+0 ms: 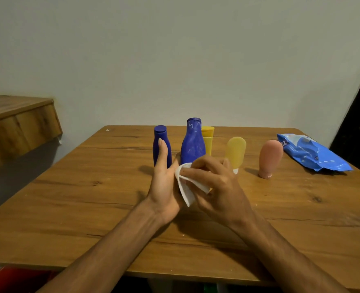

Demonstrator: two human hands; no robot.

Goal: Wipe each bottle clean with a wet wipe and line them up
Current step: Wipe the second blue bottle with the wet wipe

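Bottles were stood beyond the hands: a small dark-blue plastic bottle (163, 136) behind the left hand (164, 182); a taller blue plastic bottle (192, 140) between both; a pale-yellow rounded bottle (236, 151) behind the right hand (219, 187), a pink rounded bottle (270, 157) to its right; a white folded wet wipe (185, 191) was pinched by the curled right hand against the flat, straight-fingered left.

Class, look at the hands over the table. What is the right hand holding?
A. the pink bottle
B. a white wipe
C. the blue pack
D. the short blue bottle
B: the right hand pinches the white wipe with curled fingers, close to the left hand, while the pink bottle and the blue pack sit apart from both hands on the table.
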